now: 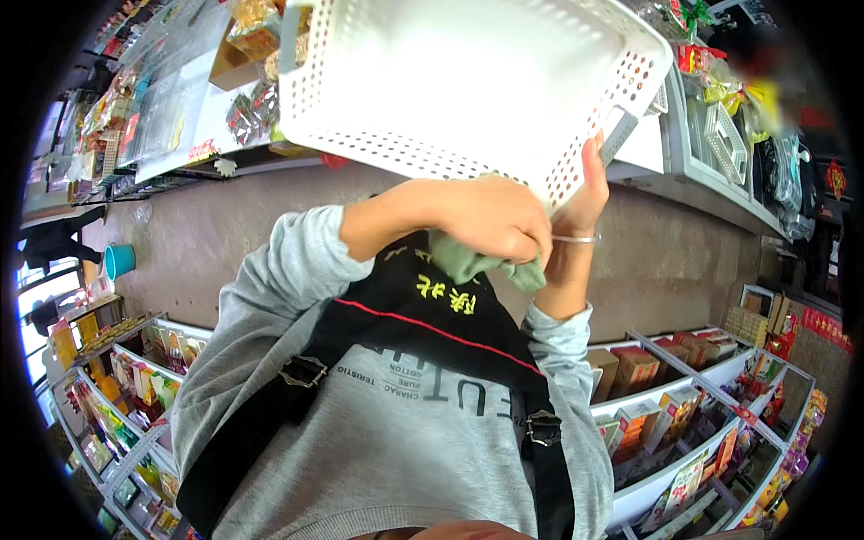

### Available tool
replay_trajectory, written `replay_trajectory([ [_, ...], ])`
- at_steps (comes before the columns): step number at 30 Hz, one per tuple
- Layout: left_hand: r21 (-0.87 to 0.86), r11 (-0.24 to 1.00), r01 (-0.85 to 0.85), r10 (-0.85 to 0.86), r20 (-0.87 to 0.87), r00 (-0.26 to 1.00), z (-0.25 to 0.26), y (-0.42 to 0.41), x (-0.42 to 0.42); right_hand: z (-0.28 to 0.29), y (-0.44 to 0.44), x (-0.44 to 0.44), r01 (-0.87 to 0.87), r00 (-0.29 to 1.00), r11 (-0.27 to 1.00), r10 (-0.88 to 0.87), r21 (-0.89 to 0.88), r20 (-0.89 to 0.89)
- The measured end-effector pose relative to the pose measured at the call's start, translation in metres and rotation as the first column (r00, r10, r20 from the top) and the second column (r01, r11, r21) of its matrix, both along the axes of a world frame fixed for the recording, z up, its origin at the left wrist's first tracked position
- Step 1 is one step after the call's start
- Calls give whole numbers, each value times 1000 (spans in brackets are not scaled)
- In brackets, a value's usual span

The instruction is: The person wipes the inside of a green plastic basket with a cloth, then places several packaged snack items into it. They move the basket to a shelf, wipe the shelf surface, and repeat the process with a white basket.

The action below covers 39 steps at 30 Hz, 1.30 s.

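Observation:
A large white plastic basket (405,145) with perforated sides is tilted up in front of me, its bright inside facing my view. My right hand (586,189) holds it at the near right corner, thumb up along the outside by the handle; the other fingers are partly hidden. My left hand (496,216) reaches across my body and is closed around a crumpled green cloth (466,260). The cloth hangs below the fist, just beneath the basket's near edge. Whether it touches the basket I cannot tell.
A white counter (169,152) with packaged goods lies front left, and a display case (702,162) with a small white basket (725,142) stands front right. Stocked shelves (675,398) flank me behind. A turquoise bucket (120,261) stands on the brown floor (668,263); a person (61,236) is at far left.

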<state>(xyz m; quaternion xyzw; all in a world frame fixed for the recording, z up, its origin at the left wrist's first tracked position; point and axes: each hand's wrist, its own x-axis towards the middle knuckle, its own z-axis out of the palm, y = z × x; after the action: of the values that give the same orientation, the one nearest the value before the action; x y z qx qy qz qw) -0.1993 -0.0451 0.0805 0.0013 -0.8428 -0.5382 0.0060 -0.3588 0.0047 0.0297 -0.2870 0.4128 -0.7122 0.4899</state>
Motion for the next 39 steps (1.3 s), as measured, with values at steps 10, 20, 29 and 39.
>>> replay_trajectory([
  [10, -585, 388, -713, 495, -520, 696, -14, -21, -17, 14, 6, 30, -5, 1000, 989, 8, -149, 20],
  [20, -412, -245, -878, 749, -655, 98, -12, -118, 10, 16, 21, 36, 15, 998, 996, -10, -87, 55],
  [29, -330, 51, -943, 502, -807, 310, 15, -67, -67, 32, 15, 23, -119, 991, 990, 113, -75, -77],
  [39, -437, 204, -876, 522, -708, 475, 20, -68, -59, 27, 15, 16, -100, 995, 986, 97, -130, -26],
])
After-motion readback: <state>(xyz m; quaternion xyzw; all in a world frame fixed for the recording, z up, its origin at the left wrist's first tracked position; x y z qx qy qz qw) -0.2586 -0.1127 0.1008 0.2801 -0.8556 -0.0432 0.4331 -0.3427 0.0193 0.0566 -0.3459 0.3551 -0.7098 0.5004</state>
